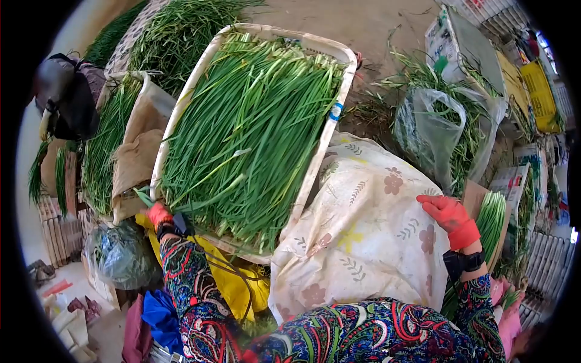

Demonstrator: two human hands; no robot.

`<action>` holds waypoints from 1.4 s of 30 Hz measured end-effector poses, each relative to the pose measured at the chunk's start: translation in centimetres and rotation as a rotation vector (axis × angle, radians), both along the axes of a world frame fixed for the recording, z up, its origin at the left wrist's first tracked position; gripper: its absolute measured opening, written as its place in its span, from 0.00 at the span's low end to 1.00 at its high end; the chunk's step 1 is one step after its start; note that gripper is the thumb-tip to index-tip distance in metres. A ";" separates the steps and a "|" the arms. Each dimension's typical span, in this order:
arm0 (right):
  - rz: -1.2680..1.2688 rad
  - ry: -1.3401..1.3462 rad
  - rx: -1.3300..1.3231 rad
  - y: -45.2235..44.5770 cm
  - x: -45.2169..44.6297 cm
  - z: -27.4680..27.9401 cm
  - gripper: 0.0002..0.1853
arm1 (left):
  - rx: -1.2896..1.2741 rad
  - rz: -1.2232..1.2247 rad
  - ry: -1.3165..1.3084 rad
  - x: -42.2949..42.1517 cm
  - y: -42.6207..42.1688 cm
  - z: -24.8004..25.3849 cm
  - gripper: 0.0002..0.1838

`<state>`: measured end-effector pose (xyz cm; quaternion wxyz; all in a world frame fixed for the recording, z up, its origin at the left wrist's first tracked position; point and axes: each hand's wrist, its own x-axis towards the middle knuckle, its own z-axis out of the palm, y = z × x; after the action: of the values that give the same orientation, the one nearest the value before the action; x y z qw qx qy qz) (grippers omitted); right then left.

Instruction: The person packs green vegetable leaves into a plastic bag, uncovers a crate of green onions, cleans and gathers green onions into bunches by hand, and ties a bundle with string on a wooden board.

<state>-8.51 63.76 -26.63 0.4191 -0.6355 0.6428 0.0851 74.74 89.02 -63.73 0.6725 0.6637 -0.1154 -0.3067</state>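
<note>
A large white-rimmed tray (348, 75) is heaped with long green stalks (248, 133). At its near left corner is my left hand (159, 213), in a red glove, with fingers curled around something I cannot make out; a green leaf sticks out beside it. My right hand (445, 218), also red-gloved, hovers over the right side of a cream floral cloth (363, 224), its fingers pointing left and close together, with nothing visible in them. Right of that hand, a bundle of green stalks (491, 212) stands against cardboard.
Another person (69, 97) is at the far left, beside a second container of greens (112, 145). Clear plastic bags of greens lie at right (433, 121) and lower left (123, 254). A yellow crate (540, 97) stands far right. Yellow cloth (233, 278) hangs below the tray.
</note>
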 end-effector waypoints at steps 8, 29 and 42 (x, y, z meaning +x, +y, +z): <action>0.094 -0.118 -0.080 -1.1 1.6 -0.3 0.17 | -0.077 0.565 -0.207 -11.5 1.2 17.9 0.39; -0.162 -1.320 0.131 -1.6 7.8 2.4 0.24 | -0.201 -0.997 -0.649 -55.2 -14.6 35.4 0.36; 0.010 -0.941 -0.032 1.0 7.2 2.6 0.15 | -0.082 -1.253 0.002 -59.7 -21.8 41.8 0.20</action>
<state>-1.27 64.74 -24.00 0.6546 -0.6147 0.3809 -0.2203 15.06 67.22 -21.92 0.3902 0.4432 -0.4934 -0.6386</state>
